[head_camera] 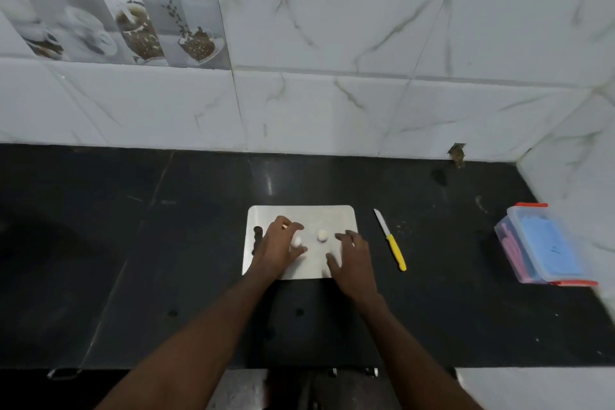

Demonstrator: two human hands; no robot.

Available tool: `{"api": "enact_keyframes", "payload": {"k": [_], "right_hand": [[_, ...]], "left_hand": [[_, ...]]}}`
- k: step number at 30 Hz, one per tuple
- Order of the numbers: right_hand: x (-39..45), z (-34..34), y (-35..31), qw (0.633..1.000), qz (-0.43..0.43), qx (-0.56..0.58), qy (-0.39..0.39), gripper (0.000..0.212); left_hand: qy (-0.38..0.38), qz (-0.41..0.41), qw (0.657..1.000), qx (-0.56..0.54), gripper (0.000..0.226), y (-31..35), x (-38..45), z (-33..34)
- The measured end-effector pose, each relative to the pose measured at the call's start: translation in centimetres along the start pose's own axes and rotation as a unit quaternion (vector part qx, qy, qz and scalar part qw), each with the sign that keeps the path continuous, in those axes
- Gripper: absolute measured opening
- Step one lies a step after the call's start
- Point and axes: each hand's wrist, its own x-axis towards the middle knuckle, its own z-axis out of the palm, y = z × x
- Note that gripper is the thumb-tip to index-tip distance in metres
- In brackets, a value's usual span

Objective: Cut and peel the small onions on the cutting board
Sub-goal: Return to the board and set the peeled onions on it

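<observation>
A pale metal cutting board (pixel 332 215) lies on the black counter. Two small whitish onions are on it. My left hand (pixel 278 248) curls over one onion (pixel 296 241), thumb and fingers touching it. The other onion (pixel 322 235) sits free in the board's middle, between my hands. My right hand (pixel 351 256) rests flat on the board's right part with its fingers spread and nothing in it. A knife (pixel 390 239) with a yellow handle lies on the counter just right of the board, blade pointing away from me.
A clear plastic box (pixel 540 245) with red clips and blue contents stands at the far right. A dark slot (pixel 257 238) shows at the board's left edge. Marble-tiled walls close off the back and right of the black counter (pixel 133 243).
</observation>
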Motion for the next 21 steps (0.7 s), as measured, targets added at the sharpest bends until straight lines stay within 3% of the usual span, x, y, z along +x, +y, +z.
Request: {"api": "enact_keyframes", "payload": {"k": [3, 8, 14, 18, 21], "right_hand": [[-2.0, -0.1, 1.0, 1.0, 0.001, 0.015, -0.019, 0.05], [-4.6, -0.7, 3.2, 0.997, 0.018, 0.051, -0.047, 0.04], [-5.3, -1.3, 4.7, 0.995, 0.021, 0.061, -0.074, 0.036], [-4.0, -1.6, 4.7, 0.997, 0.004, 0.055, -0.061, 0.033], [-1.7, -2.0, 3.2, 0.998, -0.036, 0.042, -0.021, 0.04]], "left_hand": [[-0.018, -0.036, 0.999, 0.016, 0.035, 1.5, 0.4, 1.0], [0.051, -0.068, 0.993, -0.087, 0.029, 0.8, 1.3, 2.0], [0.013, -0.051, 0.998, 0.016, 0.025, 0.2, 2.5, 3.3], [-0.014, -0.067, 0.998, 0.01, 0.071, -0.1, 1.6, 2.5], [0.025, -0.061, 0.998, 0.01, 0.07, 0.2, 0.4, 0.7]]}}
